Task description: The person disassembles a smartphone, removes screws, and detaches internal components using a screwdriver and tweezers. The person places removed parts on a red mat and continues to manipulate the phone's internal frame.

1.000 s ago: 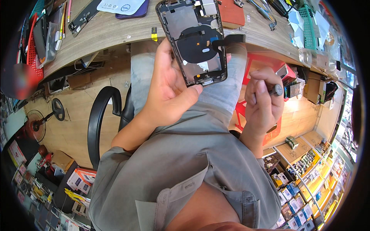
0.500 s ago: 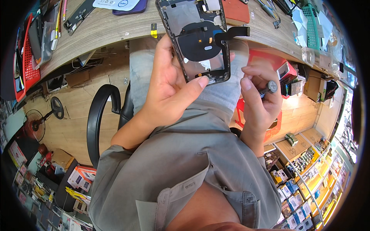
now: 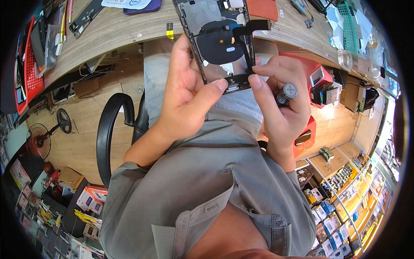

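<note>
My left hand (image 3: 183, 101) grips an opened phone housing (image 3: 206, 31) by its long left edge, the thumb pressed on its near end. Inside the dark frame lies a round black charging coil (image 3: 217, 54). A black flex cable (image 3: 258, 26) bends out past the right side, and its strip runs down that edge. Closed around a grey screwdriver (image 3: 289, 90) is my right hand (image 3: 284, 114), the cross-marked cap facing up. Its thumb and index finger pinch at the housing's near right corner, by the strip's lower end; what is between the fingertips is hidden.
Beyond the housing runs a wooden worktable (image 3: 125, 32). On it are a phone screen part (image 3: 87, 17), a purple case (image 3: 142, 6), a reddish-brown box (image 3: 263, 9) and a green basket (image 3: 347, 26). A red perforated tray (image 3: 32, 77) sits far left. A black chair armrest (image 3: 105, 129) stands beside my left arm.
My right hand has moved left and up to the housing's near right corner, still with the screwdriver. The flex strip now lies along the right edge. The housing has shifted slightly left.
</note>
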Available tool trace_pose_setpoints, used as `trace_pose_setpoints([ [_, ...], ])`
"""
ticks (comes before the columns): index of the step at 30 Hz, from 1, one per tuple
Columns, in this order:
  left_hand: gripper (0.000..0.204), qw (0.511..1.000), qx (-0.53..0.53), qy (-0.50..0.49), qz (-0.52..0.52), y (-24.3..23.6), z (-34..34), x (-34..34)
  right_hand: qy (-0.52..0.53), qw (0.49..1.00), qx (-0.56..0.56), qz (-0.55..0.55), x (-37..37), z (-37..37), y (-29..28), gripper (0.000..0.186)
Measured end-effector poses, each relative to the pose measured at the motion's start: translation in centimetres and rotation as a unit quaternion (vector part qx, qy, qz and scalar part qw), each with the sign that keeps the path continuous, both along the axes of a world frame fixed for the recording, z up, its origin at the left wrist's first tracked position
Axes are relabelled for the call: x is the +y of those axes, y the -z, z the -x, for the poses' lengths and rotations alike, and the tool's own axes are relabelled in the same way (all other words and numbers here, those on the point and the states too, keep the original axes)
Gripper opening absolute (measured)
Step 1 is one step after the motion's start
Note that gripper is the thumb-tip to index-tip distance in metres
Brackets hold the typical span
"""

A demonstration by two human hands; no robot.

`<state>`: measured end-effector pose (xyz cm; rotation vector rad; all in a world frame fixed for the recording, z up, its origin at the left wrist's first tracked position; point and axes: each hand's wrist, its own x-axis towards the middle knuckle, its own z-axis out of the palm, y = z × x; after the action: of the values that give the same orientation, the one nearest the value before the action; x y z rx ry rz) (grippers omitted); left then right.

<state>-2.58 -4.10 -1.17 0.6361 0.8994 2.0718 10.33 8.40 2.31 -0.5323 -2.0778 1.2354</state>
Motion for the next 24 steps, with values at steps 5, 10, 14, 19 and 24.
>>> trace_pose_setpoints([
  [5,0.086,0.999,-0.04,0.012,0.015,-0.26,-0.01,-0.2,0.01,1.0,-0.005,0.013,-0.19,0.26,-0.3,0.021],
  [10,0.091,0.999,-0.017,0.005,0.033,-0.24,-0.02,-0.2,0.007,1.0,-0.006,0.025,-0.18,0.19,-0.35,0.02],
  [14,0.092,0.999,0.023,-0.011,0.029,0.12,-0.01,-0.16,0.004,0.999,0.005,0.039,-0.19,0.12,-0.23,0.02],
  [19,0.093,0.999,0.025,0.001,0.029,-0.07,0.2,-0.27,0.002,0.999,0.015,0.051,-0.18,0.07,0.12,0.022],
  [24,0.091,0.999,0.036,-0.003,0.031,-0.11,0.45,-0.11,-0.019,0.999,-0.002,0.04,0.17,-0.2,-0.16,0.022],
])
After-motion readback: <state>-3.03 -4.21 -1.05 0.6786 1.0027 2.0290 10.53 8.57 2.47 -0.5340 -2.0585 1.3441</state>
